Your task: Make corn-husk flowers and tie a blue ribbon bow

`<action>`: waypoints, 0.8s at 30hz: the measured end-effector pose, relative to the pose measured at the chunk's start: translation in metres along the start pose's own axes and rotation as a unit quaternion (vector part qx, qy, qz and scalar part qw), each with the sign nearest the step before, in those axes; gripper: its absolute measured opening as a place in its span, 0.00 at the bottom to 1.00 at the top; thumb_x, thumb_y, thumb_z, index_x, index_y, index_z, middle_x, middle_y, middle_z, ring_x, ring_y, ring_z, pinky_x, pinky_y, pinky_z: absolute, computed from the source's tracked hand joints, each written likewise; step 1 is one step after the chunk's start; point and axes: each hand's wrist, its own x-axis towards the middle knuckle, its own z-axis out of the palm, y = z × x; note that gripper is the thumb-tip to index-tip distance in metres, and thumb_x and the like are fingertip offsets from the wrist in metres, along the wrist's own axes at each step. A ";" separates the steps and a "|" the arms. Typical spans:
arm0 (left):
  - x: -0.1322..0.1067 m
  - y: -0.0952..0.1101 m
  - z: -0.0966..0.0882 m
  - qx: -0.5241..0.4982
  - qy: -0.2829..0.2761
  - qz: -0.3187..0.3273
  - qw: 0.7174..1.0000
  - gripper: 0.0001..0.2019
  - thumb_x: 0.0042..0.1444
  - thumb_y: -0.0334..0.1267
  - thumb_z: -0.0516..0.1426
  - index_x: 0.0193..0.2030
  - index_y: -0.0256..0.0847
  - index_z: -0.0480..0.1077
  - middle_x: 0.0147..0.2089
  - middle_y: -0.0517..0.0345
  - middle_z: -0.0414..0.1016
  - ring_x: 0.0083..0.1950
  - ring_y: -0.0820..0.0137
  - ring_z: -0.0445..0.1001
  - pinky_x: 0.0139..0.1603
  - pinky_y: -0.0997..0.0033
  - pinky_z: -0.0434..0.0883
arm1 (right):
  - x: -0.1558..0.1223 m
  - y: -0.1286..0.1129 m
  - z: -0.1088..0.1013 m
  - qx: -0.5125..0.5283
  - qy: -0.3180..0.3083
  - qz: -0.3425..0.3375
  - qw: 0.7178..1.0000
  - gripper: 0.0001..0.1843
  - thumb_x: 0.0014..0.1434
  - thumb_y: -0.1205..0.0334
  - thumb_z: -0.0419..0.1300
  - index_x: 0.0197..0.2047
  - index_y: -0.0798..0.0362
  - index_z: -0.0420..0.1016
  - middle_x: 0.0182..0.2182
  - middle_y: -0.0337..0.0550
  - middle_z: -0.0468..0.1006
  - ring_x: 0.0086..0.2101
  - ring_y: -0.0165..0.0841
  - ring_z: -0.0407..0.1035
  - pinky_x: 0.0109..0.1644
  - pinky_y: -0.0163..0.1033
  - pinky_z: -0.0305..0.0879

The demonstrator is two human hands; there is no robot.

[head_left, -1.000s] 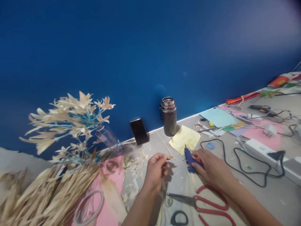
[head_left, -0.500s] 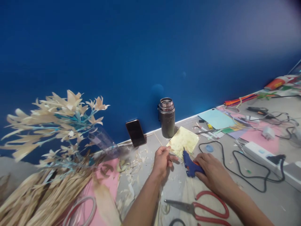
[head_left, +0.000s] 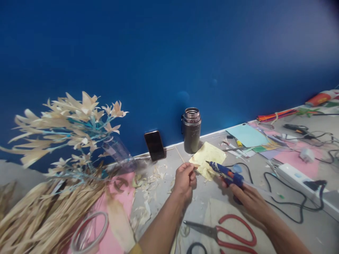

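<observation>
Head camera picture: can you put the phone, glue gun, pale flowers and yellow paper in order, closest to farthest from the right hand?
1. Glue gun, held in the right hand.
2. Yellow paper, just beyond, leftward.
3. Phone, farther left, at the back.
4. Pale flowers, far left.

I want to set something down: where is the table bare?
The table is mostly bare at lower right, between the right forearm, black cable and power strip. Crowded: the left, with dried strips and scraps; the middle, with glue gun and scissors.

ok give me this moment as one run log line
left hand: pinching small tan piece | right hand: holding blue glue gun | nozzle: toward tan piece | flask: upright, uncapped
</observation>
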 end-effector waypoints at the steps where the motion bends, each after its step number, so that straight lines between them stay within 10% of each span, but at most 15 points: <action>1: 0.000 0.000 0.000 -0.003 -0.001 -0.002 1.000 0.21 0.40 0.48 0.71 0.29 0.39 0.67 0.16 0.70 0.59 0.15 0.84 0.48 0.17 0.80 0.41 | -0.002 0.001 0.003 -0.014 -0.003 -0.019 1.000 0.26 0.69 0.46 0.50 0.47 0.49 0.86 0.45 0.47 0.86 0.43 0.44 0.81 0.49 0.42 0.78; 9: -0.001 -0.004 0.002 -0.016 -0.006 -0.016 1.000 0.17 0.45 0.44 0.69 0.29 0.38 0.67 0.14 0.70 0.56 0.15 0.83 0.47 0.18 0.79 0.41 | -0.006 -0.003 0.010 -0.028 -0.053 -0.076 0.995 0.25 0.71 0.49 0.49 0.59 0.49 0.81 0.58 0.50 0.80 0.58 0.47 0.73 0.64 0.51 0.69; 24: -0.002 -0.004 0.004 -0.028 -0.001 -0.020 0.999 0.18 0.45 0.45 0.70 0.28 0.37 0.68 0.17 0.70 0.57 0.15 0.84 0.47 0.18 0.80 0.40 | -0.008 0.000 0.010 -0.036 -0.039 -0.086 0.995 0.23 0.71 0.50 0.50 0.57 0.48 0.82 0.54 0.50 0.82 0.55 0.47 0.76 0.63 0.53 0.70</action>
